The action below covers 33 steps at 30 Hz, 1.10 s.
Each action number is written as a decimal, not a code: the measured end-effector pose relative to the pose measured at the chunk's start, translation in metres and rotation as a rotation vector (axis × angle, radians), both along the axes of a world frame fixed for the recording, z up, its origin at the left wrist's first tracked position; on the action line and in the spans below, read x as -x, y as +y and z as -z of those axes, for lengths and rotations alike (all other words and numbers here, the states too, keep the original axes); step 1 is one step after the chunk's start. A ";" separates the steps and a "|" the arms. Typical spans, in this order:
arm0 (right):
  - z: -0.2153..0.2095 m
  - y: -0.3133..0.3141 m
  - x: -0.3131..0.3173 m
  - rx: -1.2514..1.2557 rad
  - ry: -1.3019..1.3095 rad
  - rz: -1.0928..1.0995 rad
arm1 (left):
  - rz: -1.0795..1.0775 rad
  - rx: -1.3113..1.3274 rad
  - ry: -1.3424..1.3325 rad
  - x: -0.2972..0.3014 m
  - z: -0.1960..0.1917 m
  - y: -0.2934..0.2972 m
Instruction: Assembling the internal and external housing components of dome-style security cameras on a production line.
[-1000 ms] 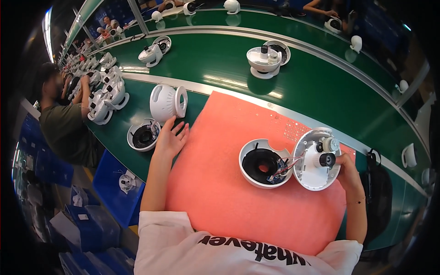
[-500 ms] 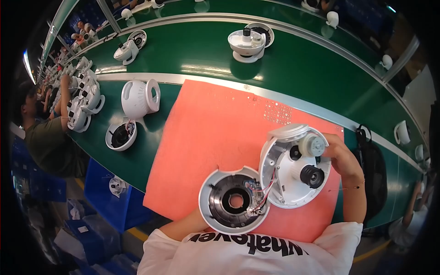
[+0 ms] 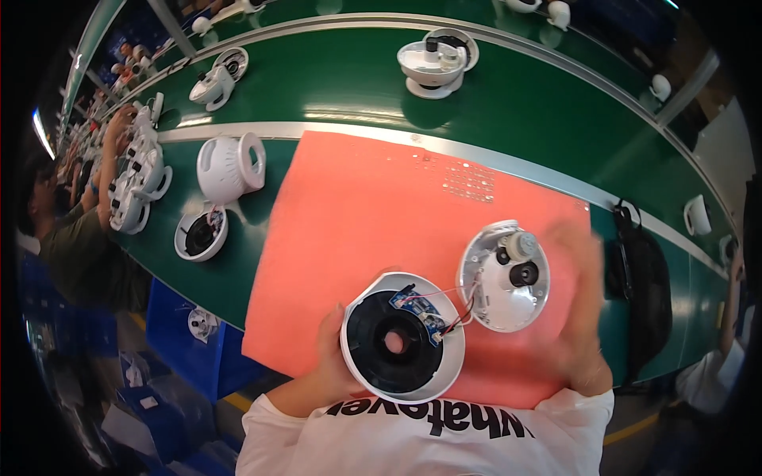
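Low over the mat, my left hand (image 3: 329, 353) grips the left side of a round white housing (image 3: 367, 321) from outside, its hollow facing up. Inside are a black ring-shaped liner and a small blue circuit board (image 3: 421, 313). Thin red and dark wires (image 3: 463, 316) run from the board to the other white half (image 3: 502, 300), which lies on the mat to the right. That half carries a pale cylindrical motor (image 3: 521, 246) and a black lens-like part (image 3: 525, 274). Right of it, apart from it, my right hand (image 3: 578, 262) is smeared by motion; its fingers cannot be made out.
An orange mat (image 3: 341, 206) bears rows of small shiny pieces (image 3: 468, 182). To the left stand a white shell (image 3: 230, 168) and an opened half (image 3: 201, 234). A black bag (image 3: 647, 293) lies right. Further units (image 3: 432, 67) sit on the green line. A co-worker (image 3: 75, 254) works at far left.
My right hand has left the motor half, which now lies lower on the mat. The left-hand housing has turned, its board now showing more plainly, and my left hand has come into view.
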State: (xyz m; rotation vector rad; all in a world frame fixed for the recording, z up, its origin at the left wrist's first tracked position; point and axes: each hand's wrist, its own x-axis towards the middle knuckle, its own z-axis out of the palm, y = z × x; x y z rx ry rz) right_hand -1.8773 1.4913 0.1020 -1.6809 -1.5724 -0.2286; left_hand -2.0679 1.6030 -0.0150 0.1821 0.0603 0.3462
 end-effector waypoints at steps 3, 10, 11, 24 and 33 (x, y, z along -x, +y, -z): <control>-0.013 -0.021 0.042 0.353 -0.271 -0.300 | 0.088 -0.299 -0.102 -0.010 -0.026 -0.015; -0.031 -0.071 0.007 0.264 -0.068 -0.102 | -0.096 -1.505 -0.027 -0.046 -0.037 -0.004; -0.040 -0.081 -0.005 0.380 -0.008 -0.107 | -0.118 -1.798 0.025 -0.054 -0.043 0.008; 0.009 -0.056 -0.078 0.355 1.181 -0.126 | -0.120 -1.763 0.357 -0.091 -0.051 0.035; 0.002 -0.052 -0.079 0.382 0.751 -0.043 | -0.031 -1.911 0.487 -0.108 -0.093 0.030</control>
